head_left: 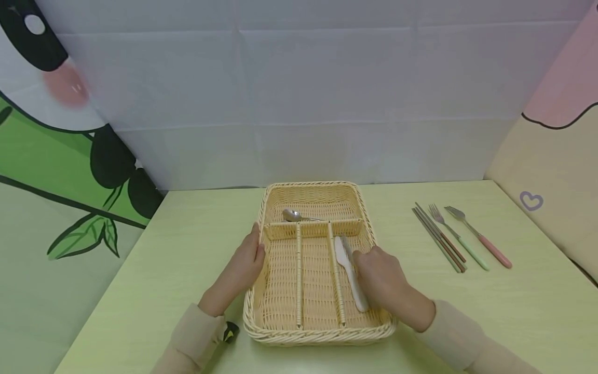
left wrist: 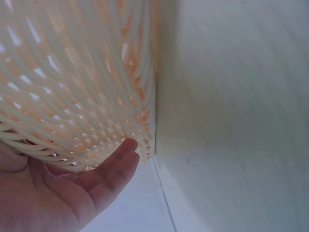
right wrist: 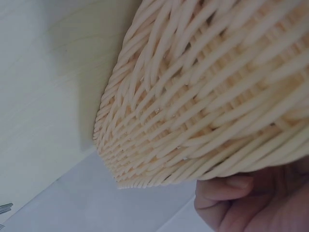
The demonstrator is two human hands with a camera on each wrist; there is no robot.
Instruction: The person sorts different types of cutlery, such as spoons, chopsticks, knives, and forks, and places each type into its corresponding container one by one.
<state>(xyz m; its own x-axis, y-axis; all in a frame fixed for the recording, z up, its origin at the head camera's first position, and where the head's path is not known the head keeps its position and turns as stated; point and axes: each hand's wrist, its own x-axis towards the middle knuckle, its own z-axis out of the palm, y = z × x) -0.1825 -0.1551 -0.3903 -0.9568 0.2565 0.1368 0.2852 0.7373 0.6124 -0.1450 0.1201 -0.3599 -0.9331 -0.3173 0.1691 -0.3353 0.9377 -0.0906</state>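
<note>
A wicker basket with dividers stands before me. My left hand rests at its left wall; in the left wrist view, its fingers lie nearly straight against the outer weave. My right hand reaches over the right rim with curled fingers, gripping a table knife whose metal blade shows beside the hand; its handle is hidden. In the same right compartment lies a knife with a pale handle. A metal spoon lies in the back compartment.
On the table to the right lie several chopsticks, a green-handled fork and a pink-handled fork. A pale cloth wall rises behind the table, with printed panels at left and right.
</note>
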